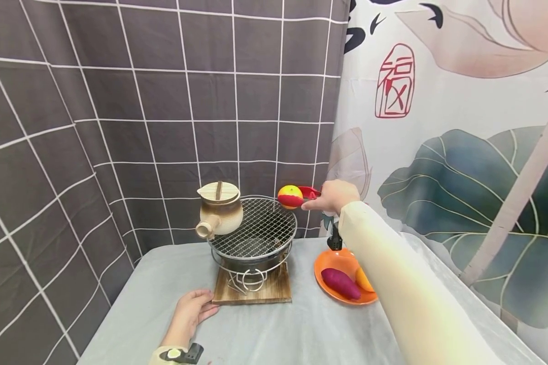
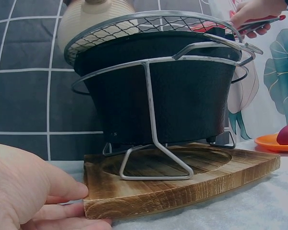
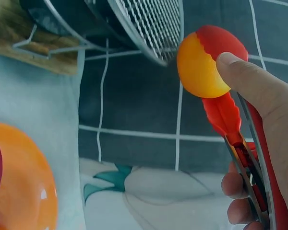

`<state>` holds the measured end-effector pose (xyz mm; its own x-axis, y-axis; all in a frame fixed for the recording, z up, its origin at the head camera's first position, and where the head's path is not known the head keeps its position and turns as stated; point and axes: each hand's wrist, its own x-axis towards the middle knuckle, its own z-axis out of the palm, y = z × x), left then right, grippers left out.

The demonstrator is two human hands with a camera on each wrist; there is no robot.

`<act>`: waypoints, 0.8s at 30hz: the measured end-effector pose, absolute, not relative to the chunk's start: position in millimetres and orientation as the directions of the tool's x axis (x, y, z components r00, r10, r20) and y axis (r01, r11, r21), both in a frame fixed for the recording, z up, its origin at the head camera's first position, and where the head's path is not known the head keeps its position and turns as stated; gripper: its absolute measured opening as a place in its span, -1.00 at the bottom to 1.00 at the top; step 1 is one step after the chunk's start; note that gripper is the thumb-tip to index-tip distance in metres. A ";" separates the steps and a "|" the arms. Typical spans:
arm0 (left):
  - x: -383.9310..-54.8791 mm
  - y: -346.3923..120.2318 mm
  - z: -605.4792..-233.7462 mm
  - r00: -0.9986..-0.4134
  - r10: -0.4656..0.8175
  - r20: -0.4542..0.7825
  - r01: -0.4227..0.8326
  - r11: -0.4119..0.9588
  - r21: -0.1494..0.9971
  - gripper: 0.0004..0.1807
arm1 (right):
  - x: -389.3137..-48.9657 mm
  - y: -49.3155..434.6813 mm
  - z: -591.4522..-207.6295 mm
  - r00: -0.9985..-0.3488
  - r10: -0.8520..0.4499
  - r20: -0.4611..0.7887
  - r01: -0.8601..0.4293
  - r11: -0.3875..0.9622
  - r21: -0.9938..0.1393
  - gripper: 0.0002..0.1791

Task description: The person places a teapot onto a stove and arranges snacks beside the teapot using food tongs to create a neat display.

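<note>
Right wrist view crops tongs [image 3: 256,163], right hand [image 3: 278,115], plate [image 3: 31,167].

The tongs [image 3: 221,114] are showing red and silver, and the round fruit [image 3: 198,72] is glowing yellow-orange. The mesh [image 1: 255,225] is forming a silver criss-cross, the bowl [image 2: 197,103] is looking black, and the board [image 2: 144,202] is displaying brown wood grain. The teapot [image 1: 228,220] is shading from cream to brown, its pale lid [image 1: 208,192] carrying a dark strip [image 1: 218,190]. A purple sweet potato [image 1: 341,284] is contrasting with the orange plate [image 1: 330,260]. The dark grey backdrop [image 1: 255,96] is bearing a white grid; the white hanging [image 1: 438,101] is displaying blue-green leaves [image 1: 431,177], pinkish petals [image 1: 479,53] and a red seal [image 1: 395,81].
</note>
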<state>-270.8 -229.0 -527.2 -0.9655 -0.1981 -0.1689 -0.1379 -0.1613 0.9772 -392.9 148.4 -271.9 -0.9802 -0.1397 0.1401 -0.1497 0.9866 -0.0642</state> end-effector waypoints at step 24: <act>-270.2 -229.9 -524.0 -0.964 -0.192 -0.186 -0.157 -0.158 0.975 -0.55 | -391.5 84.2 -283.5 -0.972 -0.179 0.151 -0.188 0.981 -0.051 -0.29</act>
<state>-270.2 -229.9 -524.0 -0.9636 -0.1920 -0.1860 -0.1567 -0.1581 0.9749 -391.5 84.2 -283.5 -0.9722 -0.1787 0.1512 -0.1882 0.9808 -0.0507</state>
